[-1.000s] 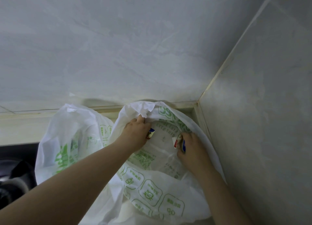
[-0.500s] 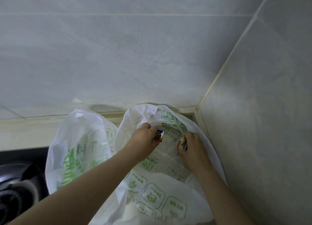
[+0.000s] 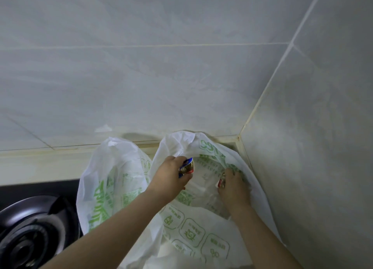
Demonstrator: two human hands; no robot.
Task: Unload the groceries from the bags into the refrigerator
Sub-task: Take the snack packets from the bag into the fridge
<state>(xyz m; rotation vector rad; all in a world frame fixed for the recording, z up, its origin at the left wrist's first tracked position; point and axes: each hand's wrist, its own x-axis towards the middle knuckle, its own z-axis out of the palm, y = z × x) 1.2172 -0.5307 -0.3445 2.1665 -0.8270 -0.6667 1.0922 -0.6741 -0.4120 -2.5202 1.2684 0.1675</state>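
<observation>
A pale grey tiled back wall (image 3: 141,77) fills most of the view and meets a matching side wall (image 3: 323,147) in a corner on the right. Along the foot of the back wall runs a cream counter ledge (image 3: 40,163).

Two white plastic shopping bags with green print stand on the counter, touching each other. The right bag (image 3: 201,238) sits tucked into the corner with its mouth open toward the viewer. The left bag (image 3: 113,178) stands just beside it, its top bunched upward. At the lower left is a black gas stove (image 3: 26,228) with a round burner, close to the left bag.

Two bare forearms reach up from the bottom edge into the mouth of the right bag. The left hand (image 3: 169,178) has its fingers curled round a small packet (image 3: 187,167) in blue, gold and red, held just under the bag's upper rim. The right hand (image 3: 234,186), lower and further right inside the bag, grips a second small packet (image 3: 221,183), of which only a red and gold edge shows past the fingers. The two packets are near each other but apart. What else lies in either bag cannot be made out.
</observation>
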